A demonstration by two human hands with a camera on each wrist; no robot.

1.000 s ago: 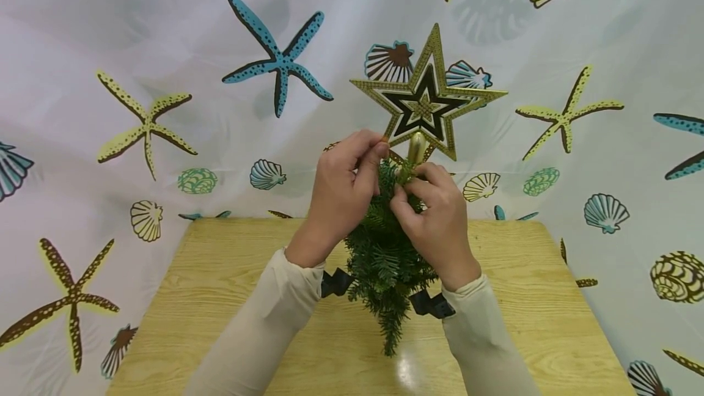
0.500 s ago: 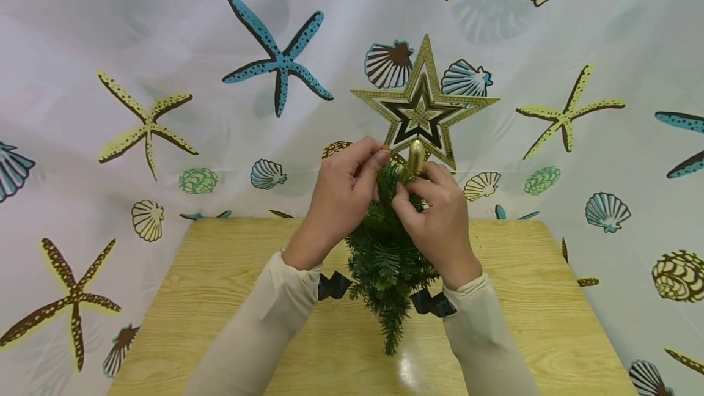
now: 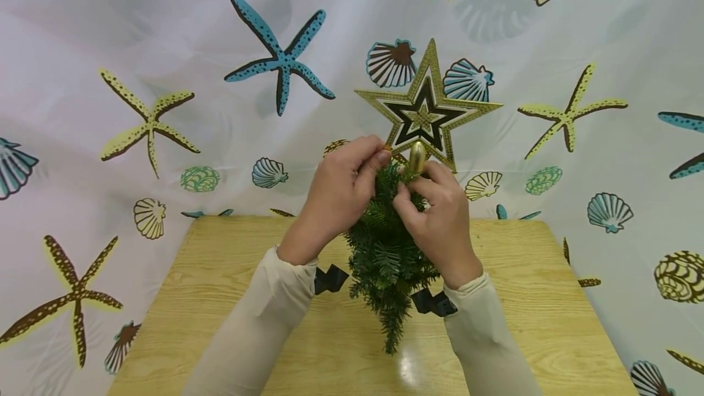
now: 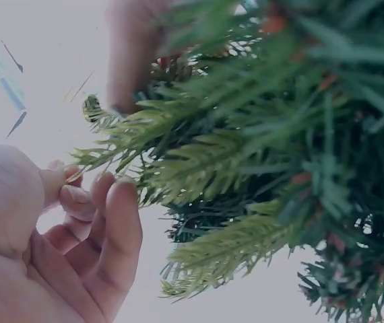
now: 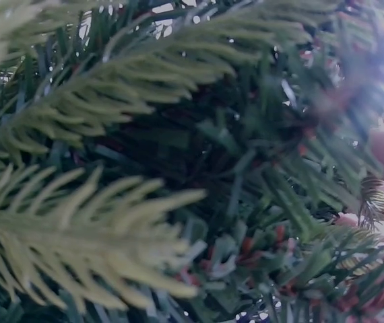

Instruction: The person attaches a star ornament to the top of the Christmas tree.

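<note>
A gold-and-black star tree topper (image 3: 423,116) stands above a small green Christmas tree (image 3: 387,255) in the head view. Its gold tube (image 3: 417,157) sits at the tip of the tree. My left hand (image 3: 343,185) pinches the star's lower left point between thumb and forefinger. With thumb and forefinger, my right hand (image 3: 440,212) pinches the light green top twig just under the tube. In the left wrist view, bent fingers (image 4: 114,235) appear beside light green branches (image 4: 205,168). Needles (image 5: 104,87) fill most of the right wrist view, with part of a hand at its right edge.
The tree is over a light wooden table (image 3: 220,274), whose far edge meets a white curtain (image 3: 330,11) printed with starfish and shells. Black wrist cameras (image 3: 332,278) sit on the inner sides of both wrists, close to the branches.
Over the last second the star and its gold tube have come down a little toward the tree tip. The star has tilted slightly. Both hands have kept nearly the same place and grip.
</note>
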